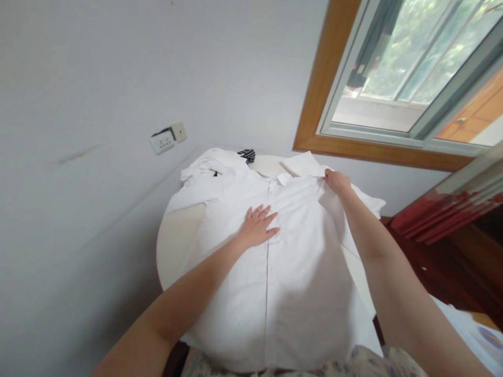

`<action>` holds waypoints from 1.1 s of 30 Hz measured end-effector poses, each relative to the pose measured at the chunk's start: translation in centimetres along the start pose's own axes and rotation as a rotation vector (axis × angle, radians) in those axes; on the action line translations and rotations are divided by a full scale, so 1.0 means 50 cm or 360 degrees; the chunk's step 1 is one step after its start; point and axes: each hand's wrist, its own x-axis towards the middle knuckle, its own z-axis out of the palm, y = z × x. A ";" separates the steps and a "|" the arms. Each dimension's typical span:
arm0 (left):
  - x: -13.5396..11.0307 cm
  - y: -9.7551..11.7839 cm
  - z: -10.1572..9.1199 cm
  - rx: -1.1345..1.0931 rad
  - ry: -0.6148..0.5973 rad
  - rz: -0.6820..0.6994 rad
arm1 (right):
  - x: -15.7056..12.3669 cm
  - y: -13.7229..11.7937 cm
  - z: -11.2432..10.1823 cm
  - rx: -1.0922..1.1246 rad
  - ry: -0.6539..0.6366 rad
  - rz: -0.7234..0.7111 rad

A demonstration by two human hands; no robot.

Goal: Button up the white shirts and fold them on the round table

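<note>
A white shirt (302, 272) lies spread over a round, cream-coloured table, its front opening running down the middle. My left hand (258, 226) rests flat on the shirt's chest beside that opening, fingers spread. At the shirt's shoulder on the right, my right hand (337, 181) is closed, pinching the fabric between thumb and fingers. The shirt's lower edge reaches the near side of the table, close to my body.
The table's bare rim (167, 251) shows at the left. More white cloth (202, 167) and a black striped cloth (247, 155) lie at the back. A wall with a socket (163, 142), a wood-framed window (377, 149) and a red curtain (428, 222) surround the table.
</note>
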 end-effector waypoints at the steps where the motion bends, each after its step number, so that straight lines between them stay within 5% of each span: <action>1: 0.000 0.000 0.000 -0.0002 -0.0002 0.0001 | 0.005 0.003 0.005 -0.0032 -0.0047 -0.0048; 6: -0.002 0.003 0.000 -0.0009 0.0043 0.0007 | -0.010 0.011 0.047 -0.0105 -0.0188 -0.0112; 10: -0.002 0.002 0.002 -0.0015 0.0076 0.0014 | -0.036 0.001 0.046 -0.0075 0.0042 -0.0068; 14: -0.001 0.003 0.001 -0.0039 0.0056 0.0012 | -0.083 -0.089 0.028 0.0041 0.0419 -0.0226; 20: 0.002 0.007 -0.001 -0.0032 0.0042 -0.0004 | -0.178 -0.252 0.092 0.0290 0.0072 -0.0434; 27: -0.002 0.008 0.001 -0.0022 0.0017 -0.0013 | -0.155 -0.198 0.147 0.0356 -0.0105 -0.0220; 33: 0.025 -0.006 -0.006 0.0049 0.0149 -0.0166 | -0.162 -0.236 0.120 0.0321 0.0154 -0.0236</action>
